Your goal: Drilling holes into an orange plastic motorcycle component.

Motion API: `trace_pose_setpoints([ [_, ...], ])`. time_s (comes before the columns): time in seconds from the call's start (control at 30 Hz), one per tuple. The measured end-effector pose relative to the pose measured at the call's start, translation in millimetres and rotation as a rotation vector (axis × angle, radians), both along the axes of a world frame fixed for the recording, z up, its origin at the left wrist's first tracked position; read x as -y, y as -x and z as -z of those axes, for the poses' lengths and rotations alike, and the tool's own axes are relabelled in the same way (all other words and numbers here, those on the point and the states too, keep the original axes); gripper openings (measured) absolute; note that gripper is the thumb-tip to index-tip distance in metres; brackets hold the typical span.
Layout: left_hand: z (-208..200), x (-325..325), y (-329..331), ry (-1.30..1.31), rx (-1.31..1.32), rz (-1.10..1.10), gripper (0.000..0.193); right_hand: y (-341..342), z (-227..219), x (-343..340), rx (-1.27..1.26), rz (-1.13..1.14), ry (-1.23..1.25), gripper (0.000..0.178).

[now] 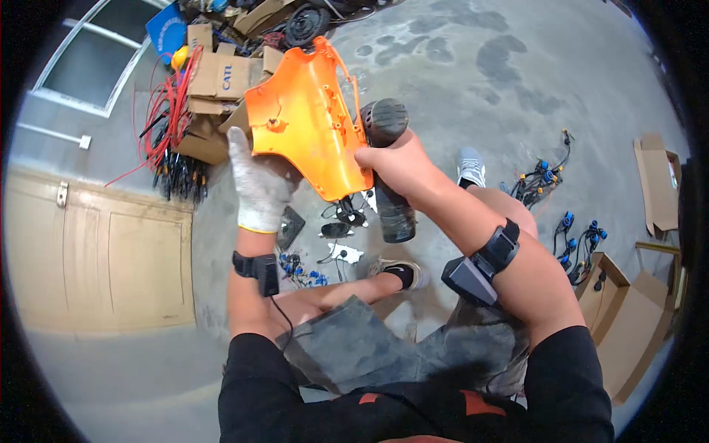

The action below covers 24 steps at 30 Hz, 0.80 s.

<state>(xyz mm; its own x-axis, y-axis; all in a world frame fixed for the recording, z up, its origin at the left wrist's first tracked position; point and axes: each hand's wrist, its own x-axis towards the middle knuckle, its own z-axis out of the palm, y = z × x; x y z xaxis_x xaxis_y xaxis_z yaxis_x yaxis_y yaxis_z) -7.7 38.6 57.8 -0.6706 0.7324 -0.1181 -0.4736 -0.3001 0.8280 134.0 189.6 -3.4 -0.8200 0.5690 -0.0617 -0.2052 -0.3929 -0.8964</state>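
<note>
An orange moulded plastic shell (306, 125), with clips and ribs on its inner side, is held up tilted in front of me. My right hand (402, 166), bare, is closed round the handle of a black cordless drill (385, 122), its battery end downward. The thumb of that hand presses on the shell's right edge. My left hand (258, 188) wears a whitish glove and is beside the shell's lower left edge. Its thumb is stretched out; the other fingers are partly hidden. A small black part with a cable (350, 214) shows at the shell's lower end.
Cardboard boxes (220, 77), red cables (166, 111) and a wheel (307, 26) are piled at the far left. Wiring bundles with blue connectors (546, 173) lie on the floor to the right. Opened cartons (628, 325) stand at the right. A beige door (111, 258) is at the left.
</note>
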Motion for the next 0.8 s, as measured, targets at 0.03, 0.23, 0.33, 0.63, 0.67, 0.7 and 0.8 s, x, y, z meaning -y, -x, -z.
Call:
trace_pose_setpoints([
  [0.03,-9.2,20.7,3.2,-0.116,0.057,0.182,0.086,0.2,-4.2,2.8,0.009,-0.101,-0.036,0.036],
  [0.23,-57.9,90.4,-16.8,0.346,-0.239,-0.047,0.056,-15.1,-17.4,23.6,-0.101,-0.305,-0.170,0.047],
  [0.33,-66.4,104.6,-30.7,0.384,-0.421,-0.171,0.049,-23.5,-32.2,32.1,-0.064,-0.326,-0.201,0.046],
  [0.63,-37.7,92.5,-27.5,0.234,-0.605,-0.549,0.042,-9.3,-24.6,41.3,-0.093,-0.118,-0.459,0.063],
  [0.67,-33.9,89.7,-26.3,0.139,-0.716,-0.658,0.043,-10.5,-26.8,38.2,-0.060,-0.175,-0.448,0.064],
  [0.7,-20.8,95.6,-13.3,0.107,-0.993,-0.752,0.053,-11.4,-30.0,34.7,-0.027,-0.230,-0.435,0.064],
  [0.8,-14.4,110.7,0.4,0.167,-1.467,-0.514,0.060,-10.9,-25.0,33.8,-0.128,-0.140,-0.188,0.057],
])
